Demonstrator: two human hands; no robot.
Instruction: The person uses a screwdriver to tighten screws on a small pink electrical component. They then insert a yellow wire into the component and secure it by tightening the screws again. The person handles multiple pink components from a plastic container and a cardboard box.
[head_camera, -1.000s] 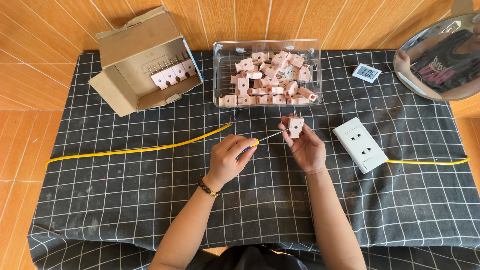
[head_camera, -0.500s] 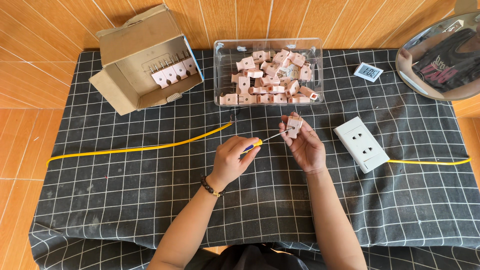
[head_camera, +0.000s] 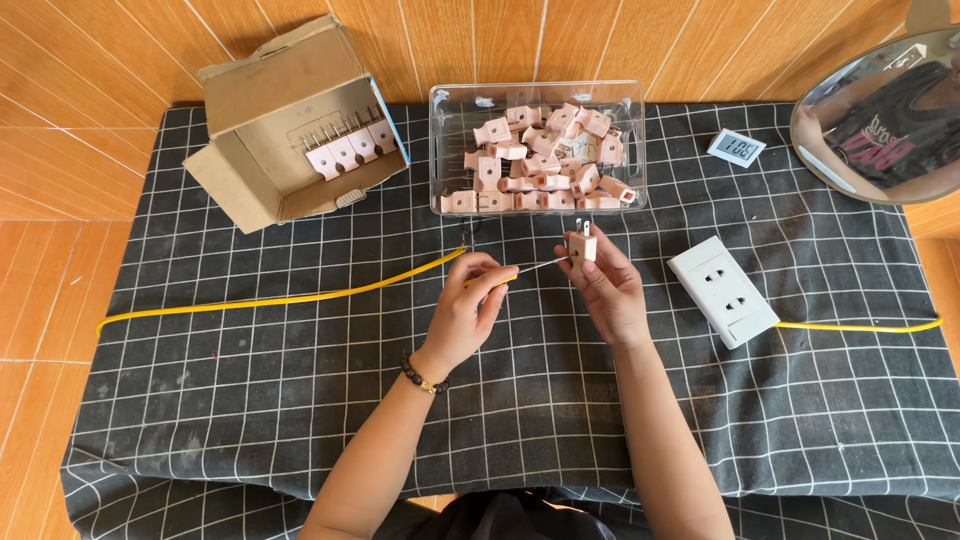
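Observation:
My right hand (head_camera: 610, 290) holds a small pink plug (head_camera: 582, 243) upright, prongs up, above the checked cloth. My left hand (head_camera: 462, 310) grips a thin screwdriver (head_camera: 530, 267) with a yellow handle, its metal tip touching the side of the plug. Behind the hands stands a clear plastic tray (head_camera: 440, 150) with several pink plugs of the same kind. An open cardboard box (head_camera: 260, 170) at the back left holds a row of several more plugs.
A white wall socket block (head_camera: 722, 291) lies right of my right hand, with a yellow cable (head_camera: 280, 298) running across the black checked cloth (head_camera: 250, 400). A small digital display (head_camera: 736, 148) and a round mirror (head_camera: 880, 120) sit at the back right.
The plug in my right hand has shifted slightly and been turned; the screwdriver tip stays at it. Both hands remain in nearly the same place.

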